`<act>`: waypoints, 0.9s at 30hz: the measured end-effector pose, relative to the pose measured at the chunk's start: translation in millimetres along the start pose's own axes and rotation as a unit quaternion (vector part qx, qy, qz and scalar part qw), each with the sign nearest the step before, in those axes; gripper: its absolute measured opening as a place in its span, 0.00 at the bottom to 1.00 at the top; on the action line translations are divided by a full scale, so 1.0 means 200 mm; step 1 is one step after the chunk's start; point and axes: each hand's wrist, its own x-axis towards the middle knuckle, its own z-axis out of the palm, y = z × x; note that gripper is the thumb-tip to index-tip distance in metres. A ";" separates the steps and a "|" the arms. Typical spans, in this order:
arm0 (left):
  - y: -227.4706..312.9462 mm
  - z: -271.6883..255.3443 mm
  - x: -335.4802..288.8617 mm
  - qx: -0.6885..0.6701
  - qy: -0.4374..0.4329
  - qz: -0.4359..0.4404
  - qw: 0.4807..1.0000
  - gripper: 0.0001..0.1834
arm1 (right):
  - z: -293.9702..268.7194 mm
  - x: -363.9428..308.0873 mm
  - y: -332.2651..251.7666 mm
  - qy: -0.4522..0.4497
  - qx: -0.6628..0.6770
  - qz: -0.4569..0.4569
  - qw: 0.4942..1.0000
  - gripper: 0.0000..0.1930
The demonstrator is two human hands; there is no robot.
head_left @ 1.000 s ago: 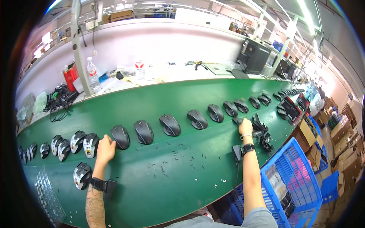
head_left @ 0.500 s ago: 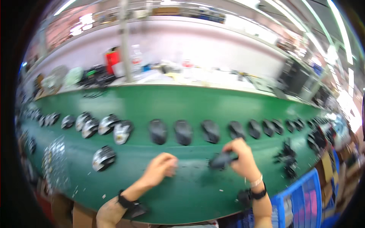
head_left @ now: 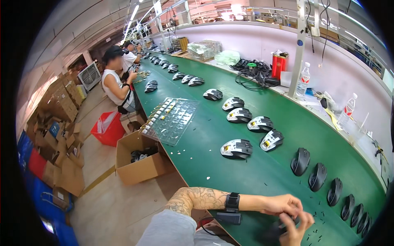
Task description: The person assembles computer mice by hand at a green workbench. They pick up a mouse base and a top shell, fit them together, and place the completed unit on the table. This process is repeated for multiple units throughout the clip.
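Note:
At the lower right, both my hands meet over the green bench. My right hand [head_left: 298, 228] is closed round a dark computer mouse [head_left: 283, 224], which is blurred and partly covered by fingers. My left hand [head_left: 283, 204] reaches across from the left, its fingers pinched together at the mouse's upper end; what they grip is hidden. Just beyond my hands stands a row of black mice [head_left: 317, 177]. Farther left lie mice with light grey shells and black parts [head_left: 237, 149], some showing a yellow patch.
A clear plastic tray [head_left: 176, 123] lies at the bench's near edge. Below it stand a cardboard box [head_left: 141, 170] and a red bin [head_left: 107, 130]. Two people sit farther along the bench, the closer in a white top [head_left: 115, 88]. Small black bits [head_left: 318, 229] lie by my hands. Bottles [head_left: 348, 110] line the back shelf.
My view has swung to the left along the bench. My hands, apart before, have come together, with the left now at the mouse that the right carries.

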 end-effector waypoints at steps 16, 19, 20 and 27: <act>0.06 0.24 -0.09 0.181 0.211 0.265 0.923 0.09 | 0.11 -0.01 0.02 0.118 0.101 0.254 0.955 0.34; 0.02 0.21 -0.08 0.192 0.182 0.270 0.926 0.05 | 0.10 -0.03 0.03 0.136 0.100 0.221 0.961 0.37; 0.00 0.19 -0.08 0.210 0.169 0.267 0.925 0.04 | 0.08 -0.02 0.03 0.132 0.100 0.224 0.960 0.37; 0.04 0.18 -0.06 0.106 0.207 0.191 0.954 0.07 | 0.03 -0.01 0.08 0.132 0.084 0.207 0.966 0.32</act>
